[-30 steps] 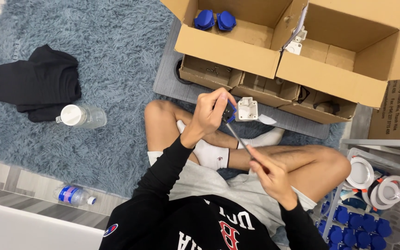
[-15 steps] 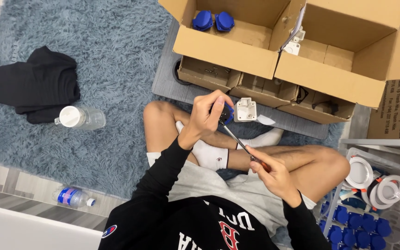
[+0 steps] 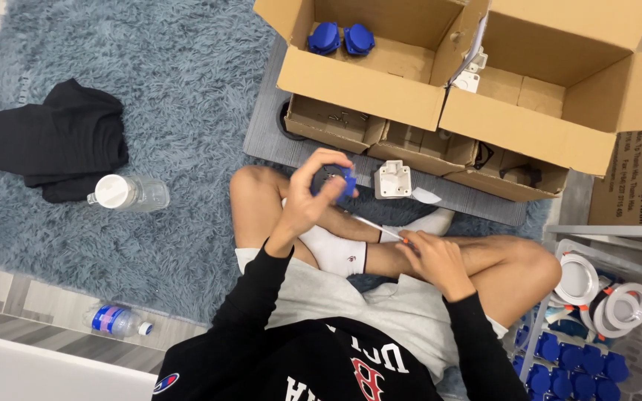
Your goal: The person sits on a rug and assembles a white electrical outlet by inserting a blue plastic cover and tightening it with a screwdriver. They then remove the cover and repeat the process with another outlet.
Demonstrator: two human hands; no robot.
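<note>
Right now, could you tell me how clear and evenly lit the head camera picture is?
Head view: soft, even light with faint shadows; the rug and cardboard boxes are sharp; the left hand on the blue part and the right hand are slightly blurred.

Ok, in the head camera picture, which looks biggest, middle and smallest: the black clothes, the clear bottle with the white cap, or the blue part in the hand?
1. black clothes
2. clear bottle
3. blue part, partly hidden by the left hand

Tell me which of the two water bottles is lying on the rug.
The clear bottle with the white cap, beside the black cloth. The blue-labelled bottle lies off the rug, on the wooden floor.
</note>
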